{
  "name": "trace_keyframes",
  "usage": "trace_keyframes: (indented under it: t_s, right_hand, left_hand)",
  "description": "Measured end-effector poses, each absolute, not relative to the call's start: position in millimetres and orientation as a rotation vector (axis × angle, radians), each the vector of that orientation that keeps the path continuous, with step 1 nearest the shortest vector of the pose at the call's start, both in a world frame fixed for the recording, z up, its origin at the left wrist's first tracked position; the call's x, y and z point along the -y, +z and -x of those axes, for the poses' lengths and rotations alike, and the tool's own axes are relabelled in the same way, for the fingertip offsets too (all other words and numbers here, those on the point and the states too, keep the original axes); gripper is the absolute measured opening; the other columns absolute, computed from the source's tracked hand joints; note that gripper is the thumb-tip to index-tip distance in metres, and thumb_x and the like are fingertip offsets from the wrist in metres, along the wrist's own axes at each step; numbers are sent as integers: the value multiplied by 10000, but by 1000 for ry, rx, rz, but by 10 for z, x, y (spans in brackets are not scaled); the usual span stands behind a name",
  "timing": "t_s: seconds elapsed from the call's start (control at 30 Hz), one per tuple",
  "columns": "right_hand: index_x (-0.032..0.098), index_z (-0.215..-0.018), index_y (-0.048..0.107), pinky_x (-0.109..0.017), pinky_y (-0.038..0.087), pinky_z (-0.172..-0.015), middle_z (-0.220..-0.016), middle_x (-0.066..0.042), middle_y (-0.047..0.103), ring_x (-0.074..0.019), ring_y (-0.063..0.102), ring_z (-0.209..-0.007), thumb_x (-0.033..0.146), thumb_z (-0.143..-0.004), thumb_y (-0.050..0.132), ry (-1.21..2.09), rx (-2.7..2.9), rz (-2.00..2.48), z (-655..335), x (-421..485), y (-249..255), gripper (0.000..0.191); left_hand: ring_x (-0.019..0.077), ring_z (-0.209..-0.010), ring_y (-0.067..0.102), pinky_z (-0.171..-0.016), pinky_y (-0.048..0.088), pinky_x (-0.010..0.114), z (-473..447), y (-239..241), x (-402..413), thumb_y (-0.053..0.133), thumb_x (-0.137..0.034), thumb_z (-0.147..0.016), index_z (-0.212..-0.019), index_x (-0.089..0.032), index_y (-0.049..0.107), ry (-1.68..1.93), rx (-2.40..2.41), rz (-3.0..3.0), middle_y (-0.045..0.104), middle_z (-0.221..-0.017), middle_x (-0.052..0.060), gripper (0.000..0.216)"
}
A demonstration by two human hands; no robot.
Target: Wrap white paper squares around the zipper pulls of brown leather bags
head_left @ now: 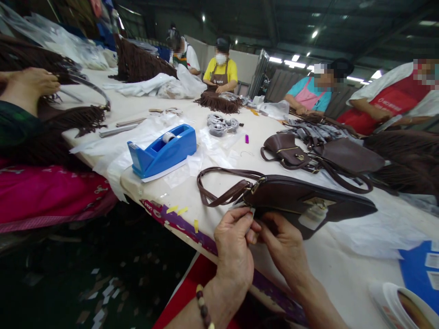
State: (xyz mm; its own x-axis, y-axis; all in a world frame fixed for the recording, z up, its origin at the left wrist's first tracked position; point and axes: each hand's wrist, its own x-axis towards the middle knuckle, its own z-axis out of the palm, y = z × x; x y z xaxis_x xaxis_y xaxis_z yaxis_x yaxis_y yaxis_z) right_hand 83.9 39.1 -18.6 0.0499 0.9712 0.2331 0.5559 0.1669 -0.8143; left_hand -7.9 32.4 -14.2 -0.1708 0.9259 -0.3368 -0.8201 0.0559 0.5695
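A dark brown handbag (295,196) lies on its side at the near edge of the white table (343,274), its handles (222,183) stretched to the left. My left hand (235,246) pinches a small pale piece at the bag's near corner, fingers closed. My right hand (286,249) meets it there, fingertips pressed to the same corner under the bag. A white tag (313,217) hangs from the bag's gold clasp. A bead bracelet sits on my left wrist.
A blue tape dispenser (161,151) stands to the left on clear plastic sheets. More brown bags (322,155) and fringed bags (217,101) lie further back. Several other people sit around the table. Small yellow strips (178,211) stick to the table edge.
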Motion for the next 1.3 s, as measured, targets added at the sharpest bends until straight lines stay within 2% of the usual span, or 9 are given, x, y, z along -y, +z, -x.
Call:
trace_keyframes:
  t_s: [0.1,0.3,0.5,0.63,0.77,0.83,1.0,1.2,1.3]
  right_hand:
    - [181,-763,634,-249,474,-507,-613,-9,632,-154,572,-524,367,-732,595,737,1455,1413,-798,-358,-147,192]
    - [170,-810,660,-285,511,-614,-705,-31,671,-184,625,-640,364,-742,596,848,1372,1357,-752,-309,-22,215]
    - [155,-701,650,-308,484,-589,-666,-58,659,-202,594,-618,475,-675,646,718,1418,1545,-641,-349,81,320]
    - [159,-649,660,-299,487,-571,-611,-37,649,-191,594,-579,394,-632,647,798,1296,1527,-646,-366,97,236]
    - [155,-613,654,-252,470,-490,-544,-12,618,-169,580,-525,285,-561,648,950,1149,1482,-729,-356,96,140]
    - [147,-629,658,-230,447,-451,-552,-22,626,-159,574,-512,287,-575,640,997,1103,1459,-756,-358,95,151]
    - [126,-629,665,-227,421,-432,-543,-38,616,-141,543,-499,450,-644,674,1043,1174,1436,-711,-399,101,325]
    - [131,-656,656,-197,398,-427,-538,-2,593,-105,509,-482,337,-608,704,1120,1051,1373,-687,-408,17,216]
    - [132,-679,643,-202,397,-425,-580,-6,596,-110,510,-491,318,-625,682,1088,1084,1372,-709,-396,-21,198]
  left_hand:
    - [49,-397,381,-420,287,178,47,-238,-307,614,-161,-685,-729,-141,622,1641,-890,-336,561,-485,-20,49]
    - [82,-462,432,-464,338,196,99,-332,-255,595,-187,-758,-794,-195,685,1646,-1151,-700,565,-547,-28,98]
    - [116,-559,512,-562,393,201,153,-255,-210,587,-155,-766,-734,-216,698,1652,-1209,-820,539,-533,-30,131]
    - [116,-558,510,-563,401,205,148,-265,-213,591,-105,-746,-760,-218,703,1670,-1166,-794,587,-596,-23,159]
    - [122,-581,523,-544,401,201,131,-307,-235,605,-134,-752,-801,-220,685,1675,-1120,-733,633,-666,-6,127]
    - [119,-583,524,-547,400,200,129,-314,-241,605,-131,-751,-807,-222,682,1669,-1136,-750,634,-674,-5,132]
    - [119,-552,511,-546,395,203,137,-300,-238,611,-130,-746,-755,-214,687,1677,-1131,-778,563,-551,-24,114]
    - [86,-463,451,-471,358,189,126,-285,-246,575,-126,-767,-788,-204,629,1655,-1109,-773,572,-553,-39,97]
    - [74,-415,401,-441,334,182,124,-284,-261,584,-125,-756,-778,-197,575,1621,-1138,-719,536,-488,-61,76]
